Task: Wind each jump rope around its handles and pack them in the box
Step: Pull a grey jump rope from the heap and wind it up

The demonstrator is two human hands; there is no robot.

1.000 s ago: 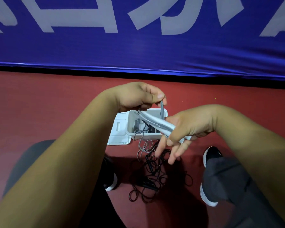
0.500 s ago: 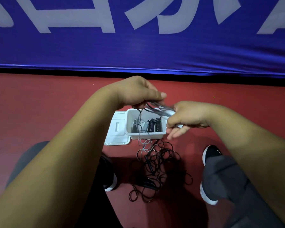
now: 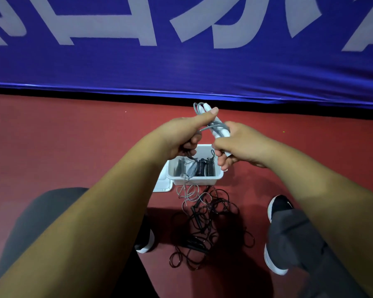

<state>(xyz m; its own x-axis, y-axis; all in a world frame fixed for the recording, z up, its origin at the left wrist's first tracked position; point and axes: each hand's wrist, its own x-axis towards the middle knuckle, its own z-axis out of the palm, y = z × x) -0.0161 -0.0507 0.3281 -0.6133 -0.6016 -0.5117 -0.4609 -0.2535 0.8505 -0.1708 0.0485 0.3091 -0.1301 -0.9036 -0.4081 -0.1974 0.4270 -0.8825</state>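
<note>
The step in hand is winding the grey jump rope. Above the white box, the right hand is curled round the lower end of the paired white handles, which tilt up and away from the box. The left hand grips the grey cord, thumb stretched up against the handles' top end where a loop of cord sticks out. A few turns cross the handles. The slack drops from the left hand, passes in front of the box and lies in loose curls on the red floor just on the near side of it.

Inside the box lie several wound ropes, dark coils beside a grey one. Its lid lies flat against the box's left side. Nearer the person than the box, a black jump rope sprawls in a tangle, unwound.

The next move probably calls for the left hand to draw up more slack and lay another turn round the handles, snug enough not to slip, while the right hand holds them steady. The slack may snag on the black tangle.
</note>
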